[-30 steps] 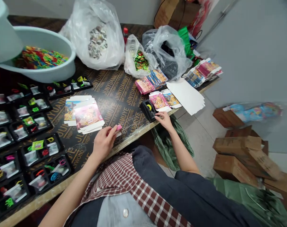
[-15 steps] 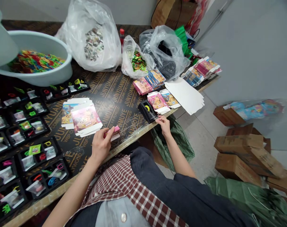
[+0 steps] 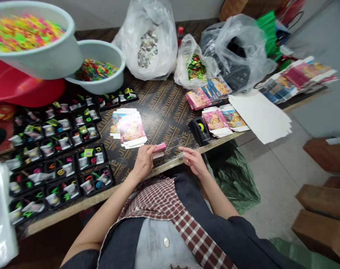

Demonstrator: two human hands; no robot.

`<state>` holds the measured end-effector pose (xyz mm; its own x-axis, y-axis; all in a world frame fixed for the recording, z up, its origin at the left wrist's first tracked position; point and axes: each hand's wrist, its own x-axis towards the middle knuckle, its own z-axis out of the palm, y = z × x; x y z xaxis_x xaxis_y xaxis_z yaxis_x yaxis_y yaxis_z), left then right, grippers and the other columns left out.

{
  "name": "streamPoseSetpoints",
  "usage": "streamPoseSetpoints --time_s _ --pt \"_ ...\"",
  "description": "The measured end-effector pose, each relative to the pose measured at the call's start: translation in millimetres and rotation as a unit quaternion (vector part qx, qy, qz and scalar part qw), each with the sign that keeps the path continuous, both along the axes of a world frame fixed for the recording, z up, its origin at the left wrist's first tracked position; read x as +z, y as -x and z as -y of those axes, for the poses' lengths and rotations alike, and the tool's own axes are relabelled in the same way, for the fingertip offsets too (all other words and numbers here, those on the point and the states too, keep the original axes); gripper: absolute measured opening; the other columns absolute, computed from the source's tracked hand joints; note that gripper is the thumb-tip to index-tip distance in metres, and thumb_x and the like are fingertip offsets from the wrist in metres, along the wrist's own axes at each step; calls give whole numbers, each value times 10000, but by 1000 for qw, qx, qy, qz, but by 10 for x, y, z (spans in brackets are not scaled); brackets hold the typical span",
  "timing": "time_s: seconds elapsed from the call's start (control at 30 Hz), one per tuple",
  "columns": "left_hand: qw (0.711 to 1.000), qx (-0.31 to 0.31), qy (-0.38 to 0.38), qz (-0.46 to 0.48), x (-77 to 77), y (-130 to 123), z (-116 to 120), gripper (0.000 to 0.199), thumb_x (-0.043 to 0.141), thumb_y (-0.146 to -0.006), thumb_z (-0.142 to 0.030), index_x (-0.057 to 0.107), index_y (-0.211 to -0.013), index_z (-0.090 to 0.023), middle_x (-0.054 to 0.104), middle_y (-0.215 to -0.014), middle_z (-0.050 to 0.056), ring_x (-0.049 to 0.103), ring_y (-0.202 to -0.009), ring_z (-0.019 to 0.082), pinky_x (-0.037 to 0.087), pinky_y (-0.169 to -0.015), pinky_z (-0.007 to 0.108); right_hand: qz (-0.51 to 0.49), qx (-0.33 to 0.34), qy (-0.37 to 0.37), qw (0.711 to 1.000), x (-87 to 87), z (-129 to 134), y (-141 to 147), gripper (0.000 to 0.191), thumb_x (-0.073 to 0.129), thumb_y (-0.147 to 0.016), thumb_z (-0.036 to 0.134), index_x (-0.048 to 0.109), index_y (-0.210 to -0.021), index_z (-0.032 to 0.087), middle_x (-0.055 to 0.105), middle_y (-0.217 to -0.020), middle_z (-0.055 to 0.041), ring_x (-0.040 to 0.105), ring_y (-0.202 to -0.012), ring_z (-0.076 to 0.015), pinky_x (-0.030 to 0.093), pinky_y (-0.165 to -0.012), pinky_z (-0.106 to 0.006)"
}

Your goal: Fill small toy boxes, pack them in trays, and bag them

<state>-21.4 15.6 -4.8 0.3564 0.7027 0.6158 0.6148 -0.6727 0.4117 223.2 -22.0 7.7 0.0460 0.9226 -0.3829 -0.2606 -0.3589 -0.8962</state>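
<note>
Here, left hand [image 3: 144,162] gripping a pink carton [image 3: 160,149], right hand [image 3: 194,161] empty (fingers loose), near a tape dispenser [image 3: 200,130]

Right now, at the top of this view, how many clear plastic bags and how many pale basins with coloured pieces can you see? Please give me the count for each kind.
Clear plastic bags: 3
Pale basins: 2
Total: 5
</note>
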Motion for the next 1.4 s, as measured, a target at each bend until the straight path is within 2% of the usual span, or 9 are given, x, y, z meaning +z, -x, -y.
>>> streamPoseSetpoints --time_s 0.13,0.3,0.53,0.63,0.83,0.97,1.07,1.23,1.4 --pt "999 -15 -12 37 -7 4 10 405 441 -952 -76 348 -1306 -251 610 -1056 61 591 -915 165 502 -823 357 -196 148 40 969 227 -114 564 386 748 -673 277 763 -1038 155 362 -420 110 200 -410 -44 124 -450 -232" --pt "998 -16 -16 66 -65 7 21 343 470 -954 -106 383 -1251 -254 609 -1078 62 598 -930 161 507 -827 357 -264 169 69 947 197 -242 681 315 636 -699 193 760 -982 132 318 -368 115 131 -384 -48 103 -422 -230" --pt "999 -14 7 -30 -28 58 22 362 444 -922 -116 598 -1233 -218 630 -1063 91 581 -915 194 472 -825 364 -268 164 82 946 154 -264 672 278 595 -707 192 752 -932 145 321 -368 106 122 -378 -58 114 -409 -221" --pt "1000 -13 22 -11 45 15 4 282 507 -914 -197 655 -1153 -193 634 -1036 108 568 -926 217 464 -826 383 -229 168 71 956 144 -281 680 267 620 -682 248 755 -896 164 359 -371 103 155 -366 -53 131 -412 -220" --pt "997 68 40 6 56 -127 -76 177 543 -947 -257 678 -846 -204 632 -857 69 540 -795 186 427 -723 335 77 158 -57 983 132 -460 373 305 681 -769 463 695 -651 182 489 -434 37 358 -409 -83 247 -454 -244" --pt "997 40 66 24 114 -103 -84 177 516 -945 -198 692 -924 -192 636 -887 79 552 -811 190 447 -722 336 167 36 -147 974 1 -1055 278 407 581 -843 580 700 -768 199 612 -634 -16 500 -550 -135 393 -533 -270" --pt "985 0 165 53 273 26 -66 274 549 -892 -149 687 -1123 -198 632 -927 75 577 -856 197 487 -757 348 283 63 -229 929 -194 -1756 554 454 660 -778 576 713 -1036 206 693 -1063 -110 622 -957 -245 510 -799 -378" --pt "953 -68 292 38 609 538 11 273 594 -792 -132 763 -966 -258 658 -1035 70 597 -1020 229 484 -956 447 467 199 -248 825 -407 -2878 1283 861 756 -709 438 440 -1482 228 333 -1589 -199 290 -1452 -402 301 -1103 -619" --pt "926 -27 361 -105 667 1127 194 397 526 -620 -24 762 -813 -278 554 -1451 12 401 -1408 340 158 -1175 700 529 314 -269 741 -346 -3678 1745 972 689 -687 206 281 -1567 262 160 -1666 -161 97 -1523 -404 204 -1126 -644"
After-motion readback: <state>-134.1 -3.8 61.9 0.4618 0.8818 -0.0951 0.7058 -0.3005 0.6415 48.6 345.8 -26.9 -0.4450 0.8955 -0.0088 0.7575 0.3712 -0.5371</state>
